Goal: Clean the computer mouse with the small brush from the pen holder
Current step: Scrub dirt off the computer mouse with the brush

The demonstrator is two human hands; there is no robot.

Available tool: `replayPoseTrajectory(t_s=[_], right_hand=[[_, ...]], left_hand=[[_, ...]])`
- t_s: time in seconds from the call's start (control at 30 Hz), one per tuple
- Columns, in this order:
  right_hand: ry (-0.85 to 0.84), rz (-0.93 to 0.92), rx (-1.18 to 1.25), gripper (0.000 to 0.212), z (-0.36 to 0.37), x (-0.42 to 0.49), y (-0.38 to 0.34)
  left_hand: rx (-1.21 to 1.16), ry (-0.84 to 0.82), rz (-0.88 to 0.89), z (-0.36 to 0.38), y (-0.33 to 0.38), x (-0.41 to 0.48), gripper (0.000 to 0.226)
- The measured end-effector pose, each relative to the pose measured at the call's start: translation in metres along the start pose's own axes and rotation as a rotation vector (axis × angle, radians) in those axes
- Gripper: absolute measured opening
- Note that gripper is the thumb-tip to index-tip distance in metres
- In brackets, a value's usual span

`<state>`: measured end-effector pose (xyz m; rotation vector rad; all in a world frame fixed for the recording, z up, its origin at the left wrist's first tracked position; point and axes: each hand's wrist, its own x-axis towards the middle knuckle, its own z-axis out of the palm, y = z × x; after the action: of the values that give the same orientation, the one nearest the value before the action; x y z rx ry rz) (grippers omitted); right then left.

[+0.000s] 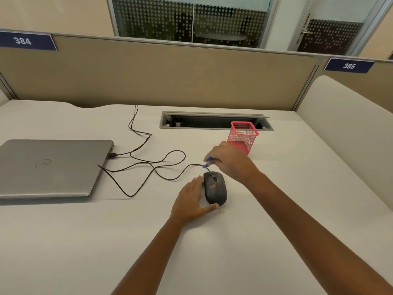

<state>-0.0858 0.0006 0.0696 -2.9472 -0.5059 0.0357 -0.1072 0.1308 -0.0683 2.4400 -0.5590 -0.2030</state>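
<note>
On the white desk (pixel 297 167), a little right of centre: black mouse (pixel 215 193), wheel end pointing far. Flecked with tan crumbs (pixel 212 186) across its top, with more of the same scattered on the desk by its near right corner.

Cupped from the left by the left hand (pixel 190 199), fingers laid along its left flank, thumb hooked round its near end. Just beyond its far end and a little higher, the right hand (pixel 230 159), knuckles up, fingers curled tight around a small blue brush (pixel 205 166). Hands apart, with the mouse lying between them.

Of the brush, only two short blue bits poking out left of the fingers, over the spot where the cable (pixel 148 165) meets the mouse. Blurred, so bristles not made out; touching the mouse or not, cannot tell.

Behind the right hand and partly covered by it, a red mesh pen holder (pixel 244 135), upright. Cable looping left in loose curls to a closed grey laptop (pixel 53 167), cut off at the left edge. Beyond the holder, an open cable slot (pixel 214 122) sunk in the desk, its inside too dark to read.
</note>
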Motion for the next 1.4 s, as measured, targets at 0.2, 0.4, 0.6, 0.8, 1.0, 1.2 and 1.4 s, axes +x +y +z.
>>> replayPoseTrajectory(t_s=[0.2,0.4,0.6,0.8,1.0,1.2,1.4], right_hand=[[-0.073,-0.052,-0.065,0.025,0.027,-0.013,0.0],[-0.009,-0.146,0.087,0.022,0.01,-0.068,0.004],[0.253,-0.087,0.102,0.019,0.012,-0.061,0.019],[0.297,-0.06,0.175,0.017,0.044,-0.076,0.019],[0.304,-0.041,0.242,0.018,0.039,-0.099,0.022],[0.39,0.15,0.273,0.017,0.039,-0.061,0.03],[0.244,0.173,0.277,0.022,0.034,-0.061,0.027]], left_hand=[[-0.043,0.045,-0.001,0.001,-0.002,-0.002,0.103],[-0.046,0.058,0.016,-0.002,0.002,-0.004,0.112],[-0.031,0.045,-0.003,-0.001,0.001,-0.003,0.11],[-0.016,0.059,0.001,0.001,-0.001,-0.003,0.112],[-0.029,0.082,0.029,0.0,0.0,-0.002,0.108],[-0.029,0.088,0.046,-0.002,0.002,-0.002,0.108],[-0.023,0.096,0.062,-0.002,0.003,-0.003,0.107]])
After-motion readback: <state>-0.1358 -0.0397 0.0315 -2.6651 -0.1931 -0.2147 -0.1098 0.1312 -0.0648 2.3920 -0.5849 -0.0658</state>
